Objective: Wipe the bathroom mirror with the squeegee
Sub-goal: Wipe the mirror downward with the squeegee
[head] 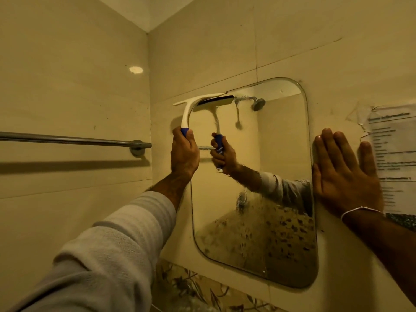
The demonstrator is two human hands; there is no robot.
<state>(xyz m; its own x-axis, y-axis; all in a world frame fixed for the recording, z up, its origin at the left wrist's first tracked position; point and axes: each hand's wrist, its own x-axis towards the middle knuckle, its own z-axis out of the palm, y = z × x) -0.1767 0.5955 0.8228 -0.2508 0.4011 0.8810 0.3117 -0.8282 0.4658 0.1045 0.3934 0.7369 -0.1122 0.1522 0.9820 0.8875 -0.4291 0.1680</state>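
A rounded rectangular mirror (pixel 281 176) hangs on the tiled wall, its glass fogged and streaked with wet marks. My left hand (pixel 184 154) grips the blue handle of a white squeegee (pixel 191 106). The squeegee's blade lies along the mirror's top left corner, partly over the wall tile. My right hand (pixel 344 174) rests flat with fingers spread on the wall, touching the mirror's right edge. The glass reflects my left hand, its sleeve and a shower head.
A metal towel bar (pixel 74 140) runs along the left wall at hand height. A printed paper notice (pixel 394 154) is taped to the wall right of my right hand. Patterned tiles (pixel 202 293) show below the mirror.
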